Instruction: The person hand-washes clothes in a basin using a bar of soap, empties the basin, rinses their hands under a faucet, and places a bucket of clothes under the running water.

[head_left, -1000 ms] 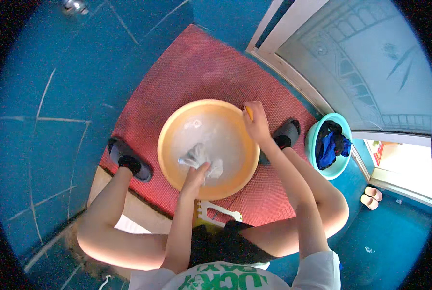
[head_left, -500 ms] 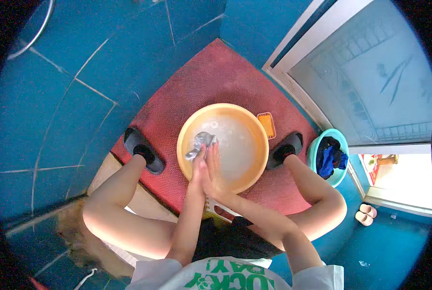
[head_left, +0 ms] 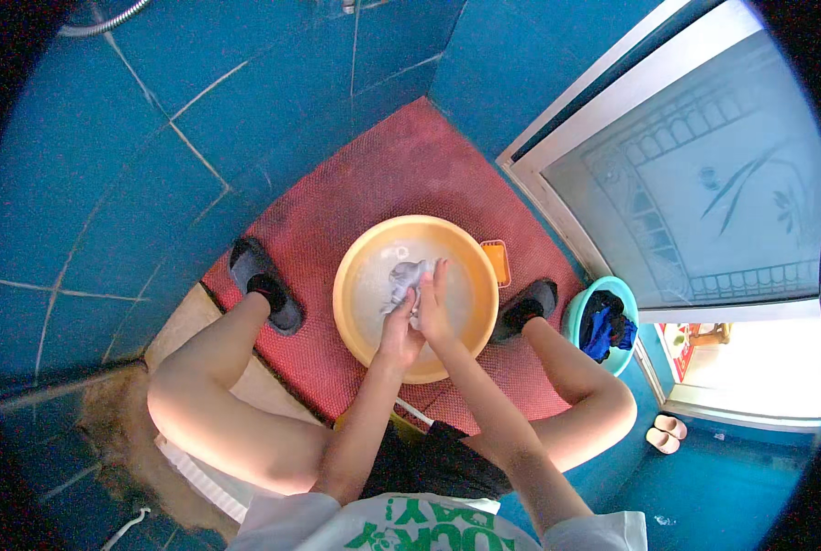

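Grey-white cloth (head_left: 407,274) is bunched between my left hand (head_left: 401,336) and my right hand (head_left: 435,314), over the middle of the yellow basin (head_left: 341,303); I can't tell how much of it touches the water (head_left: 369,296). Both forearms (head_left: 363,427) reach out over my black shorts (head_left: 429,464) and draw close together toward the far end. My left thumb stands up, with the fingers curled around the cloth's near end, while the right hand is nearly flat, fingers straight and pointing away, palm turned left against the cloth. Between them they hide part of it.

Off to the right, pale pink slippers (head_left: 663,441) sit on the blue floor (head_left: 704,496). My bent legs (head_left: 231,418) frame the basin, dark grey slippers (head_left: 246,257) on my feet, one each side on the red mat (head_left: 337,193).

The basin's water is cloudy and whitish. Just past its right rim, a small dish (head_left: 509,268) holds an orange bar (head_left: 496,261). Farther right, a teal tub (head_left: 574,314) holds blue and black clothes (head_left: 605,331), near the foot of the frosted glass door (head_left: 686,193).
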Available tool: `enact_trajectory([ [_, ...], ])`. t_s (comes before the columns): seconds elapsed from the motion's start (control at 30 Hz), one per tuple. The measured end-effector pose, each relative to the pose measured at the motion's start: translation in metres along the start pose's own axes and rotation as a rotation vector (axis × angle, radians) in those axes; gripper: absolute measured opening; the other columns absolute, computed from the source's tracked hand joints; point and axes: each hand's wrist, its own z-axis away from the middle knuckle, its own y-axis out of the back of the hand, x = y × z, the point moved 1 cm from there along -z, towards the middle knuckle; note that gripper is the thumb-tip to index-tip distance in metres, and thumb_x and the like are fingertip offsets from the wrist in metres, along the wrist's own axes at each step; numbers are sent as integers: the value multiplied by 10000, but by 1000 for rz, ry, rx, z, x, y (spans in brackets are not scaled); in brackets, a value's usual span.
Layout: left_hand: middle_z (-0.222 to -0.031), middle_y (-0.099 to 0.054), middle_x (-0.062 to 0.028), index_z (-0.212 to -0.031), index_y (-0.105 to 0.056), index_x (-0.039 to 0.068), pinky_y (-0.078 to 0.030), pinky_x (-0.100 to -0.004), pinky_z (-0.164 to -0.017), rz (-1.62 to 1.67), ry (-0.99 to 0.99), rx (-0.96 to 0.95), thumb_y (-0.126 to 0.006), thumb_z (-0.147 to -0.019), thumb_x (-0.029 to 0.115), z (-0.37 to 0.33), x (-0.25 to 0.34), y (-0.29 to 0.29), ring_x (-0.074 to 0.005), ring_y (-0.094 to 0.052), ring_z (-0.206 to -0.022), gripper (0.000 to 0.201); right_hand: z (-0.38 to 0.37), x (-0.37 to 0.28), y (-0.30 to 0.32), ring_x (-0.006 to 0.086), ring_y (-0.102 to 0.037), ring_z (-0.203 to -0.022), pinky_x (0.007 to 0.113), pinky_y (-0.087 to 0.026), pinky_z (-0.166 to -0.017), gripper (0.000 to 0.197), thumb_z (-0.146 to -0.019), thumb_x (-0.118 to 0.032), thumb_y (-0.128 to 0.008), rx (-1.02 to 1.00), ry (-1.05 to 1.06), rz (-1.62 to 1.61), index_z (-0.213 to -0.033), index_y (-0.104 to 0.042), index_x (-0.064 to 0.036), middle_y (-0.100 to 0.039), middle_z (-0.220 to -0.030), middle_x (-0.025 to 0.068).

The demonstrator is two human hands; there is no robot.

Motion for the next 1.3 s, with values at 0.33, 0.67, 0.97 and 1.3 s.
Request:
enact_trajectory([
  [0.33,-953,-519,-34,-1035,-467,62,-405,-292,-753,-344,-279,145,-526,-784,231,5,-11,-6,-148,-496,-869,309,39,21,16,150,-480,-782,244,-394,-694,245,-827,-214,-450,35,-410,-652,-944,-453,1,-512,-848,67],
  [0.67,-998,-509,-53,-1075,-424,23,-416,-302,-764,-204,-117,120,-554,-745,92,0,-5,11,-164,-506,-906,361,24,42,39,92,-435,-668,220,-379,-581,131,-819,-185,-480,307,-212,-569,-837,-441,-61,-460,-745,14],
  [0.97,-1089,-463,-84,-1113,-385,22,-345,-366,-872,1,-17,-18,-505,-792,167,4,-7,-5,-217,-437,-1012,372,3,24,71,142,-491,-747,261,-414,-633,310,-791,-278,-510,151,-383,-585,-955,-486,-16,-520,-835,80],
  [1.3,-1096,-466,-90,-1102,-411,42,-346,-352,-862,-255,-118,-20,-496,-779,201,9,-18,-11,-218,-449,-1001,371,21,31,67,153,-514,-782,275,-434,-700,210,-817,-255,-469,145,-460,-909,-923,-479,-74,-525,-836,43],
])
